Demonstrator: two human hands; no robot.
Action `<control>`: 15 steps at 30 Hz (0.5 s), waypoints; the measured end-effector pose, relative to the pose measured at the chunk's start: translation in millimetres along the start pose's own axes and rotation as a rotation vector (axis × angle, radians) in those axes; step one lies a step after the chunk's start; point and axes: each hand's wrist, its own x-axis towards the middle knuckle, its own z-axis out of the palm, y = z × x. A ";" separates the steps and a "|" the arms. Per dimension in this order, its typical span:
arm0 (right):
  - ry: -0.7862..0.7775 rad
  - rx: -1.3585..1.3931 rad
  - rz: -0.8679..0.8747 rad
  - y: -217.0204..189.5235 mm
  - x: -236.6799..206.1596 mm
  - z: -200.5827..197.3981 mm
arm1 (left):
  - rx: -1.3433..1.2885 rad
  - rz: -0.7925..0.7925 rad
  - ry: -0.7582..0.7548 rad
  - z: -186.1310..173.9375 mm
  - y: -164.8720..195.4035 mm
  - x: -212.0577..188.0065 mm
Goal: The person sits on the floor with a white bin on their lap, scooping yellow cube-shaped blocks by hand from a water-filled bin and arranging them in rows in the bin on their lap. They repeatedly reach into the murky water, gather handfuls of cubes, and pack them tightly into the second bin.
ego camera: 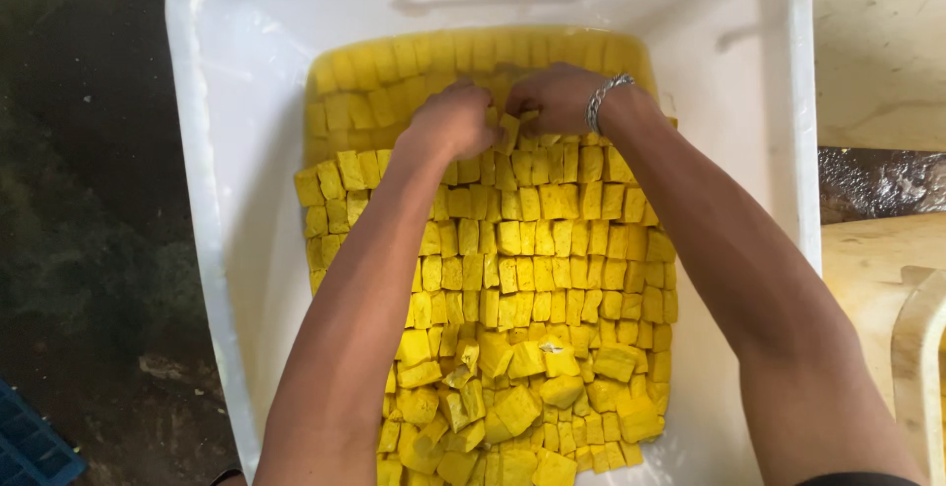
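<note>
A large white plastic tub [246, 151] holds many yellow cubes [532, 259], packed in neat rows in the middle and far part and loosely heaped at the near end [512, 397]. Both my hands reach to the far rows. My left hand [448, 123] is curled with its fingers closed on yellow cubes. Just to its right, almost touching it, my right hand [557, 97] pinches a yellow cube [509, 131]. A silver bracelet [606, 97] sits on my right wrist. The fingertips are partly hidden among the cubes.
Dark wet ground [79, 200] lies left of the tub. A blue crate corner [30, 447] shows at the bottom left. Pale wooden boards [877, 279] lie to the right, beyond the tub's rim.
</note>
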 end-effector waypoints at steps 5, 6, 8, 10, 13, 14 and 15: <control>0.130 -0.089 -0.208 -14.2 -4.8 11.4 | -0.063 -0.067 0.038 -3.1 9.4 -7.9; 0.145 -0.121 -0.145 -16.2 -5.0 14.1 | -0.103 -0.084 -0.042 -6.4 8.5 -8.5; 0.160 -0.178 -0.010 -20.1 -6.9 21.9 | -0.187 -0.115 -0.221 -13.6 1.2 -9.7; 0.216 -0.174 -0.059 -21.0 -8.3 24.9 | -0.166 -0.055 -0.164 -16.3 -5.6 -10.5; 0.142 -0.209 -0.099 -23.3 -10.4 27.8 | -0.156 0.005 -0.030 -10.9 -16.6 -16.1; 0.103 -0.233 -0.091 -23.9 -10.9 27.4 | -0.153 0.039 0.028 -8.5 -17.5 -15.0; 0.111 -0.207 -0.055 -24.9 -11.0 27.2 | -0.141 0.036 0.060 -5.4 -18.3 -15.0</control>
